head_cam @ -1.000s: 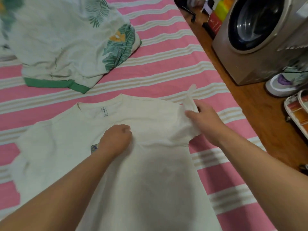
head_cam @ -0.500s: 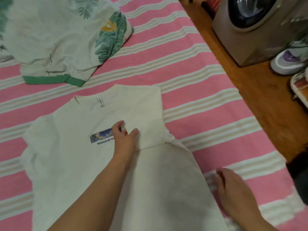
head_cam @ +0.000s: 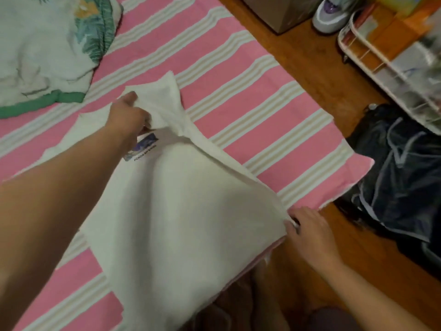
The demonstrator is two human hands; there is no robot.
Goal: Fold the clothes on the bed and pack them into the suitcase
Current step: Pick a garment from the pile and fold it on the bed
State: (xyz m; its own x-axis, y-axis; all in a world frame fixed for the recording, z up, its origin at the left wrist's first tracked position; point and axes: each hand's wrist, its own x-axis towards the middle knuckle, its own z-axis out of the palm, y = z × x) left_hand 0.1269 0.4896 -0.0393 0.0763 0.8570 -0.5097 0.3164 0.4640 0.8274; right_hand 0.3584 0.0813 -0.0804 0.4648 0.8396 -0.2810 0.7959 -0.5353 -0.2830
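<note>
T-shirt (head_cam: pixel 181 211) on the striped bed (head_cam: pixel 250 130) now has its right side lifted: my left hand (head_cam: pixel 128 115) pinches the shoulder, my right hand (head_cam: pixel 307 230), newly moved down, grips the hem; lengthwise fold underway.

We see the white T-shirt (head_cam: pixel 181 211) spread on the pink striped bed (head_cam: pixel 250 111), right side lifted; a leaf-print garment (head_cam: pixel 47 48) lies crumpled beyond.

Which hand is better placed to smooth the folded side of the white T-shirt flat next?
Probably the right hand: it only pinches the hem corner of the white T-shirt near the bed edge. The left hand grips the bunched shoulder fabric, holding the fold.
</note>
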